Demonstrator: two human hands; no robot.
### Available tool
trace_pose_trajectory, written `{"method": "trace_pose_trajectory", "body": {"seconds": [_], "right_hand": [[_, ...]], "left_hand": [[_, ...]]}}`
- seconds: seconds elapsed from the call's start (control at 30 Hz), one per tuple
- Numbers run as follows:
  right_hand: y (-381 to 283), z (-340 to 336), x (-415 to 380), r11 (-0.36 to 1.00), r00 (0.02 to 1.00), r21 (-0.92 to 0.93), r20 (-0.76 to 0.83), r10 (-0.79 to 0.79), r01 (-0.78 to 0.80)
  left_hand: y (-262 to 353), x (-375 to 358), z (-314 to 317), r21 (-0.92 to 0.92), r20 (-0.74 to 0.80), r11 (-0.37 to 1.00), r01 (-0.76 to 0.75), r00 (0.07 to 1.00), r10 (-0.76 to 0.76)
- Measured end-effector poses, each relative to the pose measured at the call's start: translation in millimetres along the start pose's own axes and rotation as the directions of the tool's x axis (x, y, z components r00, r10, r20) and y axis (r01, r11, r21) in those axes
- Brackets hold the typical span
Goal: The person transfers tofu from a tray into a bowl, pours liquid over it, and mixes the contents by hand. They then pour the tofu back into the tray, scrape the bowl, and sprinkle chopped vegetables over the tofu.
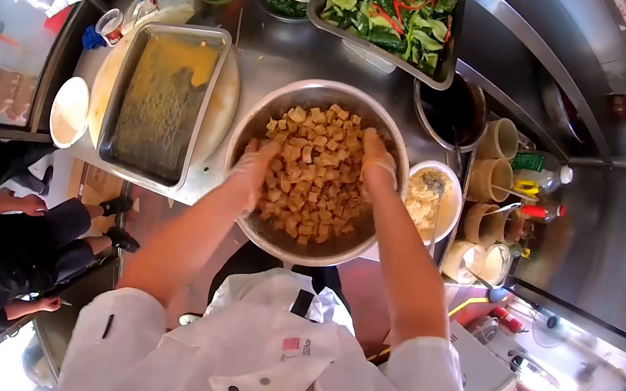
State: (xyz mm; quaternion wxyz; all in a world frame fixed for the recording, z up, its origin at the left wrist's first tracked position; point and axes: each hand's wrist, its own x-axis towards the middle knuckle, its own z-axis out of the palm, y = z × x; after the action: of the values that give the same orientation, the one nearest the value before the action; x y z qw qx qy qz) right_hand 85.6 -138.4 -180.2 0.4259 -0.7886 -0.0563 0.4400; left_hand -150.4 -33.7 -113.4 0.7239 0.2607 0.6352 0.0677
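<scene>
**Loose cubes, a bowl at the edge**

From where I stand, the steel worktop [252, 51] lies under and beyond the fingers. The big metal bowl [303, 259] surrounds them and seems to overhang the front edge; a hard push toward the body could tip it. To the left of the fingers lies the shallow tray [206, 113], well placed to catch cubes flicked over the rim. Just right of them, the white bowl [455, 210] sits close enough to be knocked if the metal one slides.

The left hand [253, 174] and right hand [377, 169] reach in from opposite sides, fingers against the brown cubes [317, 172]; whether they grip any, I can't tell. The cubes heap between them, and, if soft, squeezing could crumble them.
</scene>
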Motion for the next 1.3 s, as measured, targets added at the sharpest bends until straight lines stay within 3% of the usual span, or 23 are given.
{"method": "trace_pose_trajectory", "body": {"seconds": [0.07,0.1,0.17,0.23,0.4,0.43,0.47,0.5,0.57,0.6,0.63,0.67,0.73,0.8,0.87,1.0,1.03,1.07,1.1,1.13,1.17,1.2,1.3], "right_hand": [[-13.8,23.8,-15.0,0.967,0.976,0.139,0.049,0.211,-0.216],[-17.8,37.6,-22.2,0.938,0.959,0.201,0.087,0.269,-0.281],[-5.6,54.0,-30.9,0.911,0.963,0.331,0.185,0.194,-0.247],[-22.2,50.3,-52.7,0.867,0.950,0.438,0.290,0.114,-0.238],[16.5,51.2,-22.6,0.999,0.977,-0.010,0.207,-0.046,0.049],[10.7,42.6,-24.1,0.968,0.975,-0.215,0.206,-0.085,0.130],[4.1,32.1,-23.9,0.889,0.969,-0.410,0.213,-0.123,0.203],[-39.9,9.1,-54.1,0.799,0.953,-0.568,0.304,-0.017,0.195],[-51.9,-11.7,-46.4,0.524,0.901,-0.767,0.435,0.000,0.370],[-43.7,-14.9,-33.1,0.612,0.915,-0.725,0.404,0.005,0.317],[-35.5,-18.2,-20.1,0.694,0.927,-0.670,0.374,0.011,0.262],[-27.6,-21.4,-7.2,0.767,0.939,-0.606,0.343,0.016,0.208],[-36.8,-12.7,-22.5,0.978,0.948,-0.140,0.259,0.184,-0.152],[-10.1,14.1,-3.0,0.965,0.925,0.123,0.335,0.181,-0.233],[-6.6,39.7,-4.6,0.953,0.918,0.128,0.330,0.220,-0.274],[3.4,33.3,-1.2,0.944,0.944,-0.324,0.290,0.156,-0.056],[4.6,24.0,7.6,0.809,0.914,-0.582,0.368,0.171,0.083],[5.8,14.8,16.5,0.601,0.878,-0.757,0.443,0.184,0.256],[0.4,-0.4,7.3,0.338,0.846,-0.819,0.523,0.108,0.463],[-4.6,-9.5,3.6,0.304,0.852,-0.819,0.522,0.042,0.487],[-9.4,-18.5,0.2,0.268,0.854,-0.820,0.520,-0.023,0.506],[-9.9,-23.1,-0.2,0.493,0.911,-0.779,0.406,-0.072,0.386],[-23.6,-0.6,-4.7,0.962,0.978,-0.271,0.197,0.066,-0.010]], "left_hand": [[-15.7,27.9,32.8,0.264,-0.173,0.964,-0.016,0.983,0.064],[-12.9,24.4,48.2,0.277,-0.090,0.961,-0.010,0.995,0.036],[-4.9,8.6,72.9,0.308,0.085,0.951,0.000,0.996,-0.027],[-21.5,34.4,83.4,0.430,0.015,0.893,-0.135,0.990,0.142],[-23.3,72.9,70.8,0.831,0.208,0.508,-0.228,0.973,0.096],[-15.4,60.1,73.5,0.951,0.311,-0.039,-0.308,0.945,0.100],[-7.6,47.7,76.2,0.768,0.410,-0.574,-0.283,0.907,0.102],[1.1,35.4,60.5,0.820,0.430,-0.481,-0.311,0.889,0.158],[27.9,3.7,45.3,0.943,0.300,0.059,-0.326,0.916,0.266],[39.7,-5.8,40.2,0.834,0.146,0.490,-0.253,0.958,0.246],[14.8,57.3,4.6,0.733,0.313,0.462,-0.499,0.850,0.423],[1.8,104.0,-13.6,0.424,0.424,0.721,-0.548,0.824,0.376],[39.6,2.0,50.1,0.433,0.131,0.870,-0.235,0.972,0.197],[19.0,24.0,82.5,0.555,0.001,0.820,-0.139,0.986,0.166],[-3.5,77.8,98.3,0.745,0.022,0.655,-0.126,0.986,0.165],[-8.5,102.3,92.8,0.962,0.163,0.184,-0.202,0.964,0.210],[12.3,64.6,82.4,0.959,0.282,-0.071,-0.274,0.944,0.171],[18.5,48.2,69.5,0.938,0.345,-0.112,-0.327,0.913,0.216],[24.9,31.7,56.5,0.914,0.404,-0.159,-0.374,0.877,0.261],[24.9,66.7,26.8,0.799,0.551,-0.392,-0.456,0.815,0.176],[24.4,93.2,8.1,0.820,0.529,0.133,-0.557,0.826,0.197],[21.6,108.5,-2.2,0.602,0.499,0.621,-0.502,0.844,0.199],[35.9,47.2,55.7,0.613,0.249,0.727,-0.310,0.949,0.195]]}}
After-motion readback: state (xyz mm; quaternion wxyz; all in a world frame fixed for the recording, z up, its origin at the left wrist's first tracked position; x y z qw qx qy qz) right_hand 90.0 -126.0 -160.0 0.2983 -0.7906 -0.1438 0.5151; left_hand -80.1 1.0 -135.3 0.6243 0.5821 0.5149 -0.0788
